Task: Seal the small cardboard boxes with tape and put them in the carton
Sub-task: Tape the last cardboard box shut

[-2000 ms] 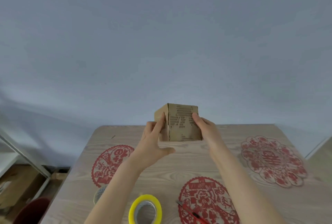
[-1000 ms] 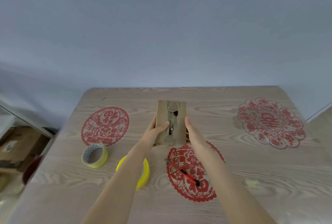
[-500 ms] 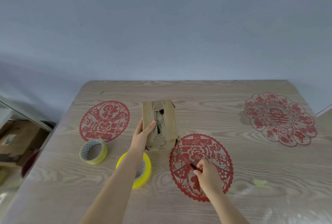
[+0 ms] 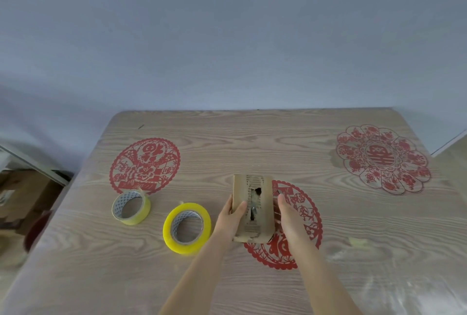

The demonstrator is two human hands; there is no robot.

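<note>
the small brown cardboard box [image 4: 253, 207], lower centre on the wooden table [image 4: 252, 138], is clasped by the left grip [image 4: 231, 216]; the right grip [image 4: 290, 216] is brought back beside it, open or closed cannot be told; taping likely follows.

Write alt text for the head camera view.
A left hand grips a worn small cardboard box on a wooden table, the right hand at its other side. A yellow tape roll and a paler tape roll lie to its left.
</note>
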